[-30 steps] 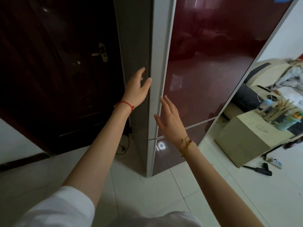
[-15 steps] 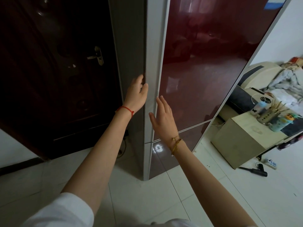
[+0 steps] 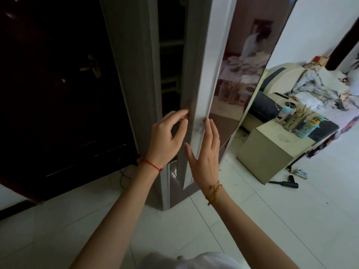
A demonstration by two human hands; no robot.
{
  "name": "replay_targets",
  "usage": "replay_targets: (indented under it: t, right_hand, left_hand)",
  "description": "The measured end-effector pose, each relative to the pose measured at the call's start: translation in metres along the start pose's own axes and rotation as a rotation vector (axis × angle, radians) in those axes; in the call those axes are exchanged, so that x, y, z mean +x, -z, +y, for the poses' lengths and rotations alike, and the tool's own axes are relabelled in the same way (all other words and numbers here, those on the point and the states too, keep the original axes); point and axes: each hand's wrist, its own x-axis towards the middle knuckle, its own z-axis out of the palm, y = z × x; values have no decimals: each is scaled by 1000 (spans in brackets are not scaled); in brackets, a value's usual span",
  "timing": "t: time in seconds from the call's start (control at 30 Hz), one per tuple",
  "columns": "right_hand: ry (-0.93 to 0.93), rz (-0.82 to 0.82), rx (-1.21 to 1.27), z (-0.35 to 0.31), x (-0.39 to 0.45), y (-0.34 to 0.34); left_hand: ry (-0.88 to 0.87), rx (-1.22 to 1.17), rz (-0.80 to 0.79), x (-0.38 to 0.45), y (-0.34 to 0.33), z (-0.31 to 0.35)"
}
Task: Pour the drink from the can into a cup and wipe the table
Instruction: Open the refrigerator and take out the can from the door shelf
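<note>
L hand (image 3: 168,135) at the fridge door (image 3: 196,84) edge, fingers (image 3: 181,115) curled round the inner side, gripping to pull. R hand (image 3: 206,152) flat along the door's outer face, fingers straight, fingertips touching the panel, gripping nothing. Hands close together, one each side of the door edge, not touching each other. Red string on L wrist, gold-colored bracelet on R.

Door cracked open only a little; dark gap shows faint shelves (image 3: 171,61) inside, contents too dim to make out.

Progress, judged: very early. Still at fetch stage, prob. getting the drink from the fridge. Can not in view anywhere; cup not in view either; no cloth seen. Nothing poured, nothing wiped. Left to do: open door fully, find can, bring to a table w/ cup, pour, wipe. Basically everything.

Counts: 2 hands, 2 wrist bands (1 each). 1 fridge, upper door open a crack, a lower door (image 3: 174,183) seen below it, shut. 1 dark room door (image 3: 58,84) to the left w/ 1 handle (image 3: 91,66). 1 small cabinet (image 3: 270,150) to the right, w/ 1 pale bottle (image 3: 282,114), 1 metal holder of sticks (image 3: 294,121), 1 cartoon-topped bottle (image 3: 310,127) on top. 1 power strip (image 3: 300,173) and 1 black tool (image 3: 290,183) on the floor, kind unclear. 0 cans, 0 cups.
</note>
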Motion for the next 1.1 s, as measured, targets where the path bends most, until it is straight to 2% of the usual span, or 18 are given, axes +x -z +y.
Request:
replay_targets:
  t: [0.2, 0.37, 0.5, 1.1]
  right_hand:
    - [-4, 125, -103, 24, -15, 38]
    - [-13, 148, -238, 42, -29, 69]
    - [-44, 187, -317, 52, -38, 92]
    - [-258, 418, -581, 117, -60, 186]
  left_hand:
    - [-185, -9, -141, -9, -18, 23]
    - [-269, 39, -82, -8, -31, 34]
    - [-265, 3, -63, -2, -43, 39]
    - [-393, -17, -399, 15, -119, 52]
